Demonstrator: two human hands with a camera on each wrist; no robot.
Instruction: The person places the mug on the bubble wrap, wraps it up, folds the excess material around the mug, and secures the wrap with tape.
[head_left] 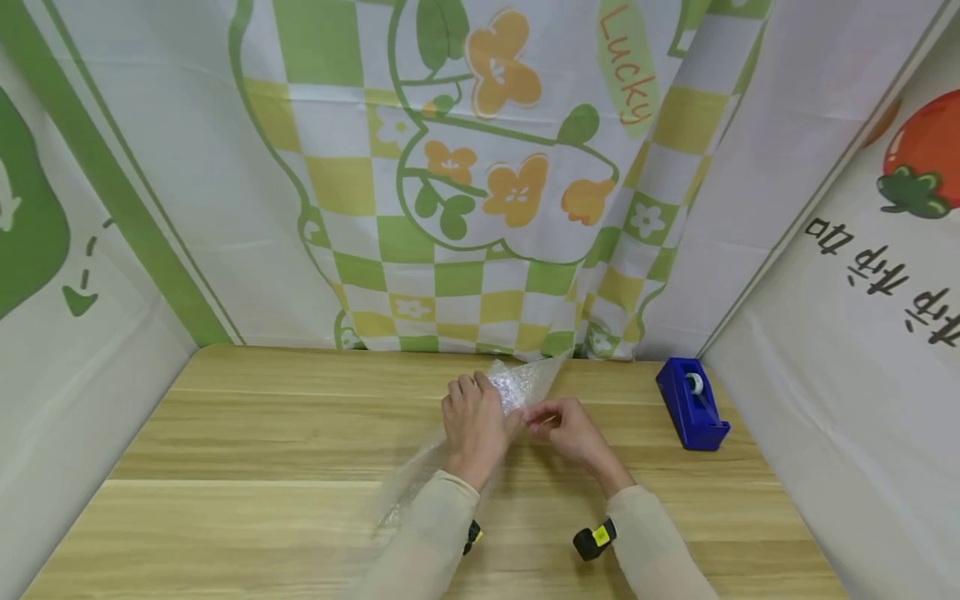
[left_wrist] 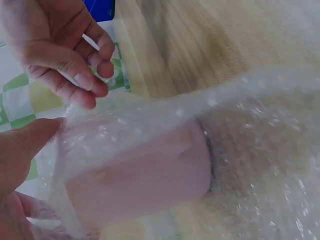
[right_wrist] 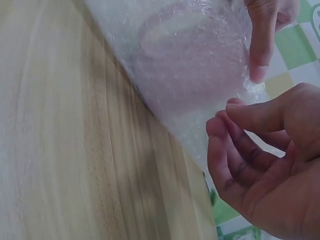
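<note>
A sheet of clear bubble wrap (head_left: 536, 379) is around a pink, cup-shaped thing (left_wrist: 145, 182), which shows through the plastic in both wrist views. My left hand (head_left: 474, 421) grips the wrapped thing at one end, thumb on the near side in the left wrist view and the other fingers partly hidden. Close to the left thumb, my right hand (right_wrist: 270, 165) has its fingers bent and its thumb near the fingertips, at the edge of the wrap. Whether it pinches the plastic there cannot be made out. A loose length of wrap trails toward the left forearm.
A blue tape dispenser (head_left: 693, 408) with a white-cored roll stands at the right of the wooden table (head_left: 262, 433). Behind the table hangs a green and yellow checked cloth (head_left: 450, 283). White printed walls rise at the left and right.
</note>
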